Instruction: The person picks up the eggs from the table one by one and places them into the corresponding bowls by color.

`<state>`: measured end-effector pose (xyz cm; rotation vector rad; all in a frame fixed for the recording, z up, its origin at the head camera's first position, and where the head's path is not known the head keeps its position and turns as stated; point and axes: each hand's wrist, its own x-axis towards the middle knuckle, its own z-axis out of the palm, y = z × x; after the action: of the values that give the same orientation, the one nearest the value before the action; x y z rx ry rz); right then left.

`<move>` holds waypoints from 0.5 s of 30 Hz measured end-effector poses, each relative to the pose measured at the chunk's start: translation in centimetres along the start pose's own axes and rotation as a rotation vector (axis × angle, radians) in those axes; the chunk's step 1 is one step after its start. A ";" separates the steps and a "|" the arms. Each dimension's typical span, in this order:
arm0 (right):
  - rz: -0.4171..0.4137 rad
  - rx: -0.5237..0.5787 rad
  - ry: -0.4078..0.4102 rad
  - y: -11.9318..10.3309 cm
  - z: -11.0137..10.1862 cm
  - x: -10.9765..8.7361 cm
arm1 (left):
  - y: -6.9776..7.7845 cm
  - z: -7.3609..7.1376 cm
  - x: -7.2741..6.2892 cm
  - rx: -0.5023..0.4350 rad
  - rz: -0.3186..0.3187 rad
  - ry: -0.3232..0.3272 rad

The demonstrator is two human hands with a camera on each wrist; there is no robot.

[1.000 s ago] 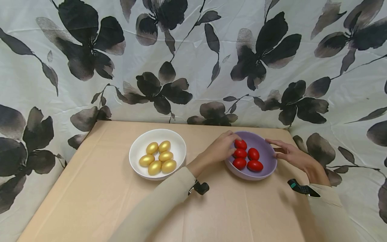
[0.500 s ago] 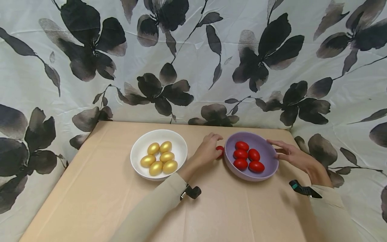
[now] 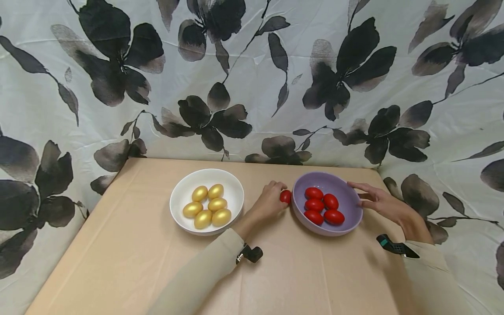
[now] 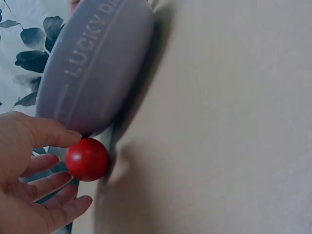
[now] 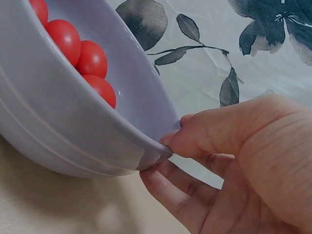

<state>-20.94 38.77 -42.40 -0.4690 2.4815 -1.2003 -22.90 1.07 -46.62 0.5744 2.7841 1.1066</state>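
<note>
My left hand (image 3: 271,197) is between the two bowls, its thumb and fingers around a red egg (image 3: 285,196). That egg sits against the outside of the purple bowl (image 3: 350,210); in the left wrist view the thumb (image 4: 66,136) touches the egg's upper side, with the fingers curving behind. Several more red eggs (image 3: 334,217) lie inside the purple bowl. At that bowl's far right, my right hand (image 3: 387,203) holds the rim; the right wrist view has its thumb (image 5: 187,144) on the rim and fingers beneath.
Left of my left hand stands a white bowl (image 3: 177,192) with several gold eggs (image 3: 202,219). Both bowls rest on a pale wooden table (image 3: 275,280). A white cloth with dark flowers (image 3: 275,65) hangs behind and beside it.
My left hand has moved left, from over the purple bowl's rim to just outside it, where the red egg now shows more fully. Eggs inside shifted slightly nearer. My right hand stayed put.
</note>
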 end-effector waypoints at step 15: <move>-0.001 0.012 0.002 0.1 0.0 0.0 | -0.7 1.1 0.8 0.014 -0.027 0.018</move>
<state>-20.90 38.79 -42.47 -0.4657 2.4746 -1.2158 -23.65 1.62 -47.87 0.5292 2.8085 1.0931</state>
